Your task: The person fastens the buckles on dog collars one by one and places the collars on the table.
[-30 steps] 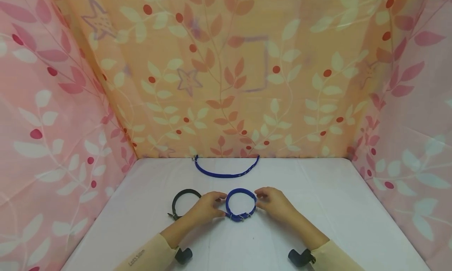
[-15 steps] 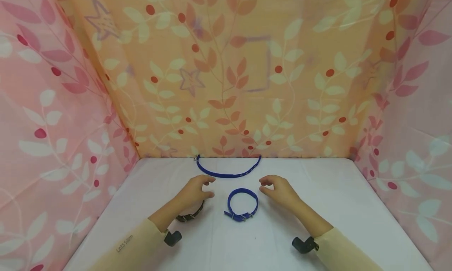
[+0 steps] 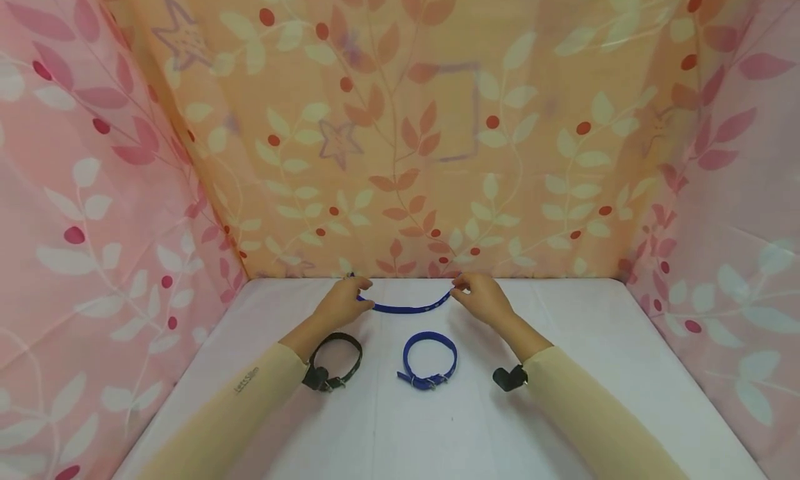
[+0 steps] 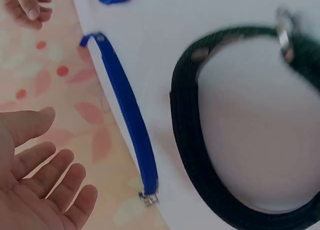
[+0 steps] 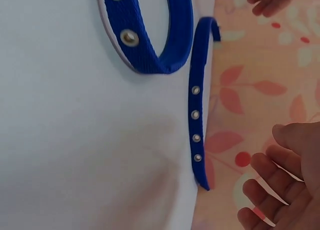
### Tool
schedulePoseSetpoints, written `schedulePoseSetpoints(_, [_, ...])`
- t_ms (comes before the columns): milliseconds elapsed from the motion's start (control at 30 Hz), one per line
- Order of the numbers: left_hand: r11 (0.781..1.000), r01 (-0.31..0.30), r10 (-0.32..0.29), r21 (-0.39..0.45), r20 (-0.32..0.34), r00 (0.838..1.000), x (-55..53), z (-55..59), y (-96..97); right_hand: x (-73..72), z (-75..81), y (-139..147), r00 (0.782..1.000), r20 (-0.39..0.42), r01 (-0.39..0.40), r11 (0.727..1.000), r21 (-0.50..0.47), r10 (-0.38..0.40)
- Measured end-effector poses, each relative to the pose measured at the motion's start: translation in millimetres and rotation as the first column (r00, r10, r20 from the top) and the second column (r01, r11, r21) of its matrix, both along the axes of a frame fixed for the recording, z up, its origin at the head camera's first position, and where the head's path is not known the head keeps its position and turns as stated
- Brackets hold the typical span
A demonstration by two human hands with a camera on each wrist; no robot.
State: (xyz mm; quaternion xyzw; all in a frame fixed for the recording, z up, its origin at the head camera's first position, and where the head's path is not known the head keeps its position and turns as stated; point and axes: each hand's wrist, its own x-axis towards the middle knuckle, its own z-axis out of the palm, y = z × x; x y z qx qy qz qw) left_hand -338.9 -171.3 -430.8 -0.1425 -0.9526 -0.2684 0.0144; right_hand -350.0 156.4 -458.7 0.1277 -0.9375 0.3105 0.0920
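Note:
An unfastened blue collar (image 3: pixel 400 309) lies curved along the back edge of the table. My left hand (image 3: pixel 340 302) is at its buckle end and my right hand (image 3: pixel 481 299) at its holed end. In the left wrist view the left hand (image 4: pixel 42 182) has its fingers spread, apart from the blue strap (image 4: pixel 127 107). The right wrist view shows the right hand (image 5: pixel 292 177) with loosely bent fingers, also apart from the strap's eyelet end (image 5: pixel 196 125). Nothing is held in either hand.
A buckled blue collar (image 3: pixel 430 335) forms a ring mid-table. Left of it stands a dark collar (image 3: pixel 359 360), also buckled, partly hidden by the left wrist's camera (image 3: pixel 316 377). Patterned cloth walls (image 3: pixel 400 223) rise behind and beside the white table (image 3: pixel 562 327).
Both hands have left the sides of the buckled blue collar and moved forward to the ends of the unfastened one. The dark collar's ring is more fully visible than half a second ago.

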Motion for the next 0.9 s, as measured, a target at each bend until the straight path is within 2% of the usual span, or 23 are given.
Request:
schedulePoseSetpoints(200, [0.991, -0.116, 0.117, -0.062, 0.012, 0.993, -23.0, -4.6, -3.7, -27.4, -12.5, -1, 0.992, 0.044, 0.118, 0.993, -0.002, -0.118])
schedulePoseSetpoints(367, [0.98, -0.183, 0.183, -0.073, 0.0, 0.983, -38.7, -10.9, -8.2, -42.0, -25.3, -6, 0.97, 0.094, 0.23, 0.973, -0.036, -0.225])
schedulePoseSetpoints(467, [0.969, -0.242, 0.243, -0.044, 0.014, 0.97, -47.5, -19.2, -13.2, -47.8, -31.8, -9, 0.954, 0.109, 0.285, 0.958, -0.031, -0.28])
schedulePoseSetpoints(600, [0.95, -0.311, 0.308, 0.018, 0.088, 0.947, -60.9, -31.5, -21.5, -52.7, -36.2, -12, 0.934, 0.098, 0.344, 0.939, 0.003, -0.342])
schedulePoseSetpoints(633, [0.946, -0.323, 0.317, 0.034, 0.116, 0.941, -64.4, -34.3, -23.2, -53.6, -36.8, -13, 0.93, 0.104, 0.353, 0.936, 0.008, -0.352])
schedulePoseSetpoints(767, [0.935, -0.344, 0.328, 0.086, 0.156, 0.932, -76.0, -43.8, -28.0, -58.1, -41.2, -14, 0.918, 0.153, 0.37, 0.929, 0.007, -0.366])
schedulePoseSetpoints(900, [0.924, -0.366, 0.345, 0.114, 0.171, 0.923, -85.8, -53.7, -29.0, -60.1, -44.5, -16, 0.906, 0.216, 0.371, 0.928, 0.01, -0.365])
